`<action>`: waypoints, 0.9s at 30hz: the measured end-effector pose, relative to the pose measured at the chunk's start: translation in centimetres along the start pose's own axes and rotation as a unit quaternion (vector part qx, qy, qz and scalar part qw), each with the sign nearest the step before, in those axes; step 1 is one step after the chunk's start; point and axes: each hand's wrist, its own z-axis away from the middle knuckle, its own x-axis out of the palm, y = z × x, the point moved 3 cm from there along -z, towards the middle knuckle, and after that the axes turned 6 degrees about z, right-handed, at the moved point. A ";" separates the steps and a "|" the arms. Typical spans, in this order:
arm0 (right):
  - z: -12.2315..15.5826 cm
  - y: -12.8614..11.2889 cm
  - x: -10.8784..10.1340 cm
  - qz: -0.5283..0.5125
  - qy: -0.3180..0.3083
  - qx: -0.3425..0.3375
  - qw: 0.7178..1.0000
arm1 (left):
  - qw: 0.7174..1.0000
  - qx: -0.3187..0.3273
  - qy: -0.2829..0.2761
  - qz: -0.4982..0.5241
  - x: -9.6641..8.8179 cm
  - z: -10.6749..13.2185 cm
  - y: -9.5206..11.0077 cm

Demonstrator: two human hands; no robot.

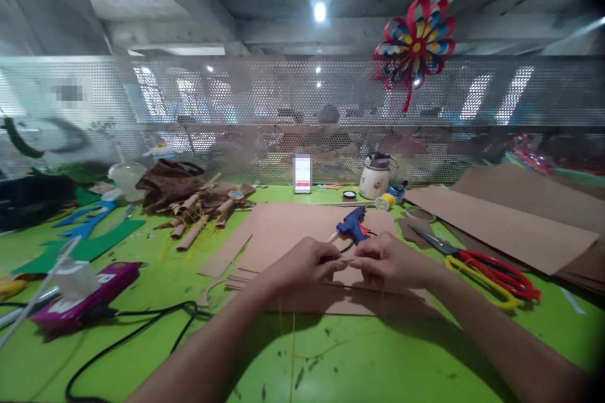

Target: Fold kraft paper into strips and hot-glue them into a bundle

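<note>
My left hand (307,262) and my right hand (385,262) meet over a brown cardboard sheet (288,230) on the green table (331,352). Both are closed in a pinch on a thin stick-like brown piece (347,259) held level between them. A blue glue gun (352,225) lies on the cardboard just beyond my fingertips. Red and yellow scissors (486,267) lie to the right of my right hand.
Rolled brown paper tubes (198,217) and a brown heap lie at the back left. A magenta box (85,299) with black cables sits at the left. Large cardboard sheets (510,223) cover the right. A jar (375,176), tape rolls and a phone (302,173) stand by the mesh wall.
</note>
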 end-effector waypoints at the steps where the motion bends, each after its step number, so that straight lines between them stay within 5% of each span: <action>1: 0.0 0.0 0.1 -0.018 -0.009 0.002 1.000 | 1.000 -0.002 -0.002 0.012 0.0 0.0 0.0; 10: -0.4 0.5 0.1 -0.012 -0.020 -0.021 1.000 | 0.995 -0.040 -0.021 0.088 0.3 -0.3 -1.0; 20: -0.5 1.0 -0.4 -0.002 -0.004 -0.049 0.999 | 0.999 -0.029 0.007 0.046 -0.1 -0.2 -0.6; 27: -0.7 2.2 -1.0 -0.030 0.017 -0.025 0.999 | 0.998 -0.035 0.014 0.058 -0.7 -0.5 -2.2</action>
